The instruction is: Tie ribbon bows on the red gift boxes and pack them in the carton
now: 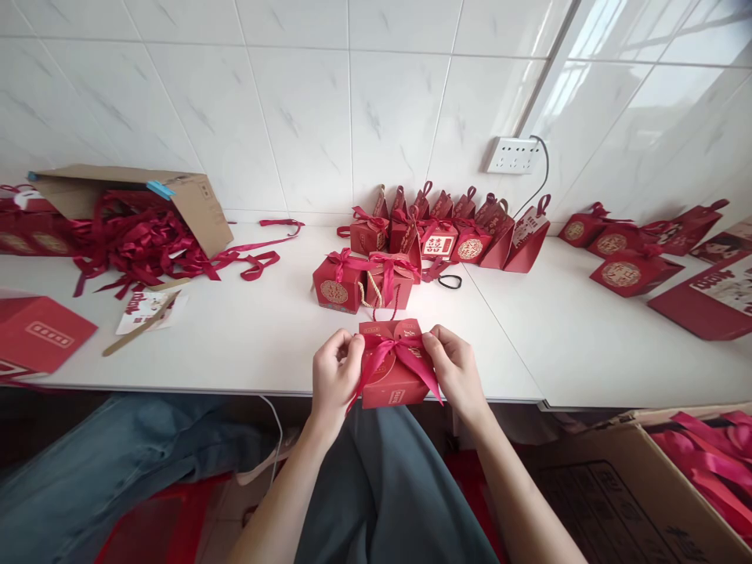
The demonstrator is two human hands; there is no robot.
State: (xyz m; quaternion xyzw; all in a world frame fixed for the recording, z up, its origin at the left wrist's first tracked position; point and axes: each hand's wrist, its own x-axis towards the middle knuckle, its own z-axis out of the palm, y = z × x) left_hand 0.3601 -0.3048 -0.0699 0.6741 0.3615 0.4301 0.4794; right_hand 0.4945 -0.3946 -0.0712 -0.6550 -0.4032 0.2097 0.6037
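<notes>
A red gift box [381, 389] with a dark red ribbon [418, 366] tied in a bow on top is at the table's front edge, above my lap. My left hand [336, 368] is closed in a pinch on the bow's left loop. On the other side, my right hand [457, 366] pinches the right loop between thumb and fingers. The ribbon's two tails hang down over the box front. Just behind stand two more bow-tied boxes, a left one [334, 291] with a gold round emblem and a right one [404, 296] with a cord handle.
Several red boxes [497, 244] stand along the tiled wall, more [631, 274] at right. A tipped cardboard box [205, 211] spills ribbons [138, 243] at left. An open carton [587, 486] of ribbons sits low right. Another person's leg [117, 462] is at lower left.
</notes>
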